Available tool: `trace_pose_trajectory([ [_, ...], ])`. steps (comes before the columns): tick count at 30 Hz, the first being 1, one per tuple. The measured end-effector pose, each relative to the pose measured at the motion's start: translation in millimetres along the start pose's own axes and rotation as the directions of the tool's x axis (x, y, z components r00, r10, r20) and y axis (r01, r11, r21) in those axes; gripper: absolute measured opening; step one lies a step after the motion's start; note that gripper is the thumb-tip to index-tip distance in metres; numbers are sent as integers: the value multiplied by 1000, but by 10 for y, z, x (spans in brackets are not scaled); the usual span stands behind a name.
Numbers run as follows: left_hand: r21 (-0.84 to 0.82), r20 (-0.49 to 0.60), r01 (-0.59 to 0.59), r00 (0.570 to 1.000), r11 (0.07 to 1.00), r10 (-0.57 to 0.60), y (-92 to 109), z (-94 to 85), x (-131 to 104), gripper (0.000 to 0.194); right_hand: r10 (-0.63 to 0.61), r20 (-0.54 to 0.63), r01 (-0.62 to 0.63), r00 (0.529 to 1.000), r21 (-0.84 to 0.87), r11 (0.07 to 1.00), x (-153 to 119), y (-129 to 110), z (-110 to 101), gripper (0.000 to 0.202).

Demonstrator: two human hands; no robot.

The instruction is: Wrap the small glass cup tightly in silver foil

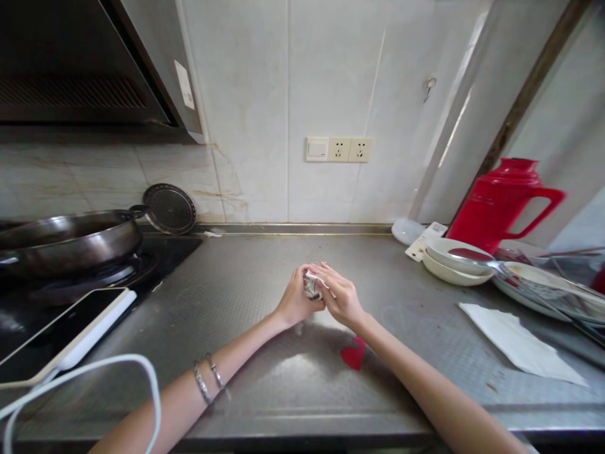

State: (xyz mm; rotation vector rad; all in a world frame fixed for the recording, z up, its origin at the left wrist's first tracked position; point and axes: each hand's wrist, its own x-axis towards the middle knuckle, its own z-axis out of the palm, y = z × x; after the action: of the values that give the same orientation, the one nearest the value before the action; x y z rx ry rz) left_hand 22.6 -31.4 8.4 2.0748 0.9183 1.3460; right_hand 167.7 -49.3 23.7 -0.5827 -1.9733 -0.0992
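Both my hands meet above the middle of the metal counter point(255, 277). Between them is a small crumpled silver-white item point(312, 285), partly covered by fingers. My left hand point(297, 299) wraps round it from the left and below, its fingers curled. From the right, my right hand point(341, 295) presses its fingers over the item's top and side. Two bracelets circle my left wrist. A red heart-shaped piece point(353, 354) lies on the counter below my right forearm.
A wide pan point(70, 243) sits on the stove at the left, near a phone with a white cable point(94, 362). On the right are a red thermos point(496, 205), stacked bowls point(456, 271), plates point(529, 302) and a white paper sheet point(520, 343).
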Motion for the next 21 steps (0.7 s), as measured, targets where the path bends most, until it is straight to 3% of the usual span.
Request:
trace_pose_trajectory([
  [5, 46, -13, 11, 1000, 999, -10, -42, 14, 20, 64, -77, 72, 73, 994, 51, 996, 25, -86, -8, 39],
  [8, 41, -37, 46, 998, 998, -45, -49, 14, 5, 74, 154, -87, -148, 984, 75, 986, 46, -74, -35, 34],
  [9, 52, -36, 50, 998, 997, -48, -43, 13, -6, 76, 278, -167, -268, 946, 80, 960, 54, -52, -53, 32],
  [11, 85, -15, 43, 999, 995, -42, -25, 8, -30, 79, 480, -295, -472, 826, 103, 876, 67, 7, -89, 34],
  [13, 115, 14, 24, 1000, 993, -26, -13, 2, -48, 81, 555, -331, -550, 763, 118, 827, 68, 70, -106, 40],
  [18, 142, 33, -12, 999, 990, 7, -33, -6, -48, 83, 478, -129, -474, 869, 61, 878, 8, 134, -18, 39],
  [21, 157, 32, -29, 999, 987, 25, -31, -8, -41, 79, 369, -77, -365, 926, 61, 929, -22, 107, 29, 31],
])
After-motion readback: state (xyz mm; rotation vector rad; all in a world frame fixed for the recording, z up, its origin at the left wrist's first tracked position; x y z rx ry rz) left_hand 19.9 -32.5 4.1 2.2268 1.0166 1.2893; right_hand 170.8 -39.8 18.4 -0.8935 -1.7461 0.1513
